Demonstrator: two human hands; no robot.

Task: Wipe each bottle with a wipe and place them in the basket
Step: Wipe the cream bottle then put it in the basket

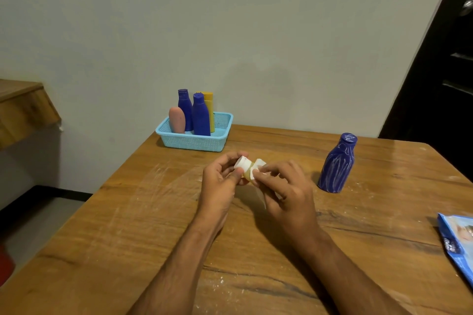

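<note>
At the tabletop's far left corner the basket (pixel 220 126) holds four upright bottles. Mid-table, the left hand (pixel 221 181) curls its fingers round a small bottle (pixel 243 165) at the white cap, while the right hand (pixel 286 189) pinches a wipe (pixel 257 170) against it. A slippery grip could drop it. Near the right edge stands a chalk-streaked blue bottle (pixel 337 163); an elbow could topple it.

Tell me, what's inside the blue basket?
Four bottles stand in the blue basket: two dark blue bottles, a pink bottle and a yellow bottle behind them. The basket's bottom is hidden by its walls.
</note>
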